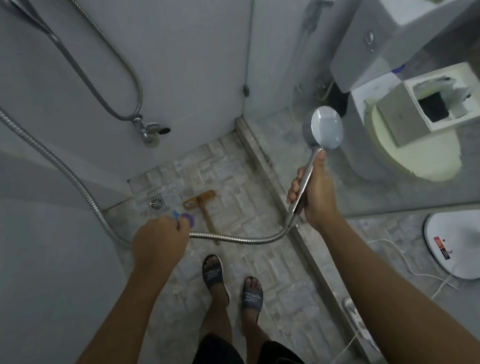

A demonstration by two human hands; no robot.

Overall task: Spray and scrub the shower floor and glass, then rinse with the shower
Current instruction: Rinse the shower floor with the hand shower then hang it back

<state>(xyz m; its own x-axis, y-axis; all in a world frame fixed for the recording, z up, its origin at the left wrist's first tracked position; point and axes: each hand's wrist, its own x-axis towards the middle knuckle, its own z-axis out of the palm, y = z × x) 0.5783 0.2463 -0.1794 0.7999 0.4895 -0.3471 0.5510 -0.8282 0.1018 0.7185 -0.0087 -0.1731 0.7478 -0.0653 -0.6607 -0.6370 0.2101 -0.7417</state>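
My right hand (312, 193) grips the chrome handle of the shower head (323, 128), raised with its round face toward the glass panel (278, 71) on the right. Its metal hose (238, 240) curves low across to my left hand (158, 241), whose fingers curl round it. No water is visible coming from the head. On the tiled shower floor (232, 171) lie a wooden scrub brush (201, 201) and, just beyond my left hand, a purple spray bottle (188, 219) with a blue nozzle.
A floor drain (156, 203) sits in the far left corner, and a wall tap (148, 130) with a second hose is above it. My sandalled feet (230, 284) stand on the tiles. Behind the glass are a toilet (416, 149), a white scale (464, 243) and a cable.
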